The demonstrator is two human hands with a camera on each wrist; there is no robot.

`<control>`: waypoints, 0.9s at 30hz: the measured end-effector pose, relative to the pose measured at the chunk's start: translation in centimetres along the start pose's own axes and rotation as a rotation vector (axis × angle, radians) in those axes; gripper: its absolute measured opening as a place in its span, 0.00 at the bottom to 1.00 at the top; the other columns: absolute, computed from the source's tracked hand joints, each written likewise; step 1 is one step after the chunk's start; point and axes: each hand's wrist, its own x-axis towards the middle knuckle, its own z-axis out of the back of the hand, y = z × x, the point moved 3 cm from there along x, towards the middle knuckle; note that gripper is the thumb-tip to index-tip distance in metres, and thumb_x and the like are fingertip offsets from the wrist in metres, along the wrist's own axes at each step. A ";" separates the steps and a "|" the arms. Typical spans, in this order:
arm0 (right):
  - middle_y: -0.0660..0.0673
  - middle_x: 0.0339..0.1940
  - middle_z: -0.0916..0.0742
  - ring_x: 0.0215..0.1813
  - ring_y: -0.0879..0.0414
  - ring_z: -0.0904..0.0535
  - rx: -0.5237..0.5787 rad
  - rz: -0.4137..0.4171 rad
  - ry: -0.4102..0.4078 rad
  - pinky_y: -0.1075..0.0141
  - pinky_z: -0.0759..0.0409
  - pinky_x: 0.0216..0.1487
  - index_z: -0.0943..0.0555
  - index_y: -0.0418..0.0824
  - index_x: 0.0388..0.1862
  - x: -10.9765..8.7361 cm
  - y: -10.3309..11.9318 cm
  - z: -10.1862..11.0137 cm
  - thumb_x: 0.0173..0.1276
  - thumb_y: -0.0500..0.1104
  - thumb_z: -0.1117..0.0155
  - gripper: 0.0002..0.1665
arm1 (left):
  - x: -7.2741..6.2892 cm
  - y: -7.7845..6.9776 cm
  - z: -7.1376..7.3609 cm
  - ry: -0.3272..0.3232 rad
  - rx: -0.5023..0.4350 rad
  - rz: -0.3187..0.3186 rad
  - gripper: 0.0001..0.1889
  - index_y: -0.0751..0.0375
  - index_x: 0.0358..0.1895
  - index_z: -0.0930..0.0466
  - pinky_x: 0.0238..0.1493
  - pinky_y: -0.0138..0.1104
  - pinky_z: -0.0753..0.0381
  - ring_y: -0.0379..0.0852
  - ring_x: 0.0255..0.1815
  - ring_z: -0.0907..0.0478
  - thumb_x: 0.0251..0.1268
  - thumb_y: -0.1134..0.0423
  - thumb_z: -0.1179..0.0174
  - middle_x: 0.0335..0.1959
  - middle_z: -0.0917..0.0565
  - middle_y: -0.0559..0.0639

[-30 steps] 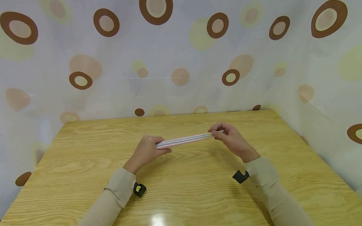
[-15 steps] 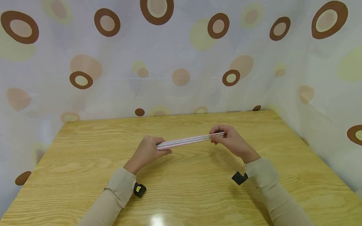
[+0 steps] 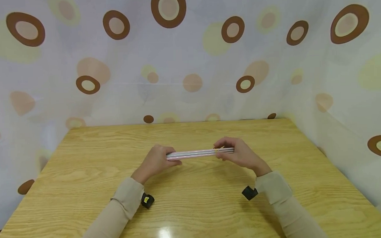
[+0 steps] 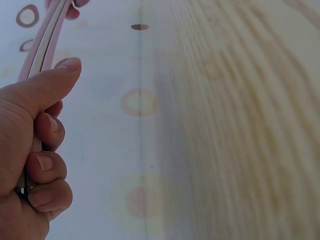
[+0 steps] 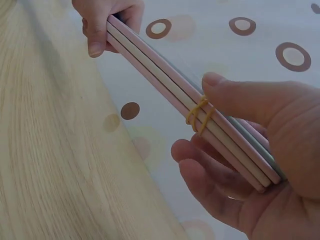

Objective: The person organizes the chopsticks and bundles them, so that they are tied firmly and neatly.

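A bundle of slim chopsticks (image 3: 193, 154) in pink, cream and grey-green is held nearly level above the table. My left hand (image 3: 155, 160) grips one end, with the thumb lying along the sticks and the fingers curled round them, as the left wrist view shows. At the other end, my right hand (image 5: 260, 130) has its thumb against one side of the bundle and its fingers bent beneath. A yellow rubber band (image 5: 200, 116) crosses over itself round the sticks, close to the right thumb tip. The ends of the sticks reach into the right palm.
Below the hands spreads a wood-grain table (image 3: 193, 203). White cloth (image 3: 176, 63) with brown rings and pale dots hangs behind it and at its right side. Black camera mounts (image 3: 249, 193) are worn at both wrists.
The bundle's right end has come down, so it lies more level. My right hand has shifted slightly left and down, around the stick ends. The left hand keeps its grip.
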 end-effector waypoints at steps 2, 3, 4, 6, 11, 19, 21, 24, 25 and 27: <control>0.38 0.47 0.19 0.42 0.52 0.18 -0.021 0.027 0.019 0.59 0.18 0.44 0.25 0.32 0.52 0.0 -0.2 0.2 0.68 0.39 0.37 0.17 | 0.0 0.0 0.0 0.004 0.000 0.005 0.12 0.57 0.28 0.17 0.22 0.25 0.34 0.32 0.17 0.35 0.50 0.54 0.27 0.19 0.20 0.42; 0.39 0.47 0.20 0.43 0.54 0.19 -0.022 0.032 0.030 0.61 0.19 0.44 0.26 0.32 0.51 -0.1 -0.3 0.4 0.69 0.39 0.37 0.16 | 0.0 -0.1 0.0 0.006 -0.002 0.005 0.12 0.57 0.27 0.18 0.22 0.25 0.35 0.32 0.17 0.36 0.50 0.55 0.27 0.18 0.21 0.42; 0.39 0.46 0.20 0.43 0.57 0.20 -0.024 0.039 0.040 0.63 0.19 0.44 0.27 0.32 0.50 -0.1 -0.4 0.6 0.69 0.39 0.38 0.15 | -0.1 -0.2 0.1 0.005 0.000 0.001 0.12 0.57 0.27 0.18 0.22 0.25 0.35 0.33 0.17 0.36 0.50 0.55 0.27 0.18 0.21 0.42; 0.40 0.42 0.21 0.43 0.58 0.21 -0.025 0.048 0.057 0.65 0.20 0.43 0.27 0.34 0.47 -0.2 -0.5 0.9 0.70 0.38 0.39 0.12 | 0.0 -0.3 0.1 0.006 -0.003 -0.001 0.12 0.58 0.26 0.18 0.21 0.25 0.36 0.33 0.16 0.36 0.50 0.55 0.27 0.17 0.22 0.42; 0.41 0.38 0.19 0.38 0.55 0.21 -0.039 0.060 0.074 0.65 0.21 0.40 0.25 0.37 0.43 -0.4 -0.6 1.4 0.69 0.37 0.39 0.07 | 0.2 -0.5 0.1 0.013 -0.003 -0.001 0.12 0.58 0.27 0.18 0.22 0.25 0.35 0.33 0.17 0.35 0.50 0.55 0.27 0.18 0.21 0.42; 0.43 0.39 0.16 0.41 0.60 0.18 -0.117 0.108 0.032 0.66 0.19 0.43 0.20 0.40 0.43 -0.3 -0.1 1.1 0.66 0.36 0.35 0.07 | 0.4 -0.4 -0.2 0.024 0.007 0.002 0.12 0.57 0.27 0.18 0.23 0.26 0.34 0.33 0.17 0.35 0.50 0.54 0.27 0.19 0.20 0.42; 0.44 0.40 0.15 0.42 0.61 0.17 -0.134 0.114 0.017 0.66 0.19 0.44 0.19 0.41 0.42 -0.2 0.0 1.1 0.65 0.36 0.34 0.07 | 0.4 -0.3 -0.2 0.022 0.012 0.005 0.12 0.57 0.27 0.18 0.23 0.26 0.34 0.33 0.17 0.34 0.50 0.54 0.26 0.19 0.20 0.42; 0.45 0.39 0.14 0.41 0.61 0.16 -0.151 0.099 0.002 0.67 0.18 0.43 0.18 0.42 0.42 -0.2 0.0 0.9 0.64 0.37 0.33 0.07 | 0.4 -0.3 -0.2 0.027 0.021 -0.002 0.12 0.57 0.27 0.17 0.23 0.26 0.33 0.33 0.17 0.34 0.50 0.53 0.26 0.20 0.19 0.43; 0.45 0.39 0.14 0.41 0.61 0.16 -0.159 0.097 -0.004 0.67 0.18 0.42 0.18 0.42 0.41 -0.2 0.0 0.8 0.64 0.38 0.33 0.07 | 0.4 -0.3 -0.2 0.031 0.020 -0.005 0.12 0.57 0.27 0.17 0.23 0.26 0.33 0.33 0.17 0.34 0.50 0.53 0.27 0.20 0.18 0.43; 0.46 0.38 0.13 0.40 0.60 0.16 -0.182 0.108 -0.020 0.67 0.18 0.42 0.17 0.42 0.41 -0.2 0.1 0.6 0.63 0.38 0.32 0.07 | 0.4 -0.3 -0.3 0.030 0.022 -0.005 0.12 0.57 0.27 0.17 0.23 0.26 0.33 0.33 0.17 0.34 0.50 0.53 0.27 0.20 0.19 0.43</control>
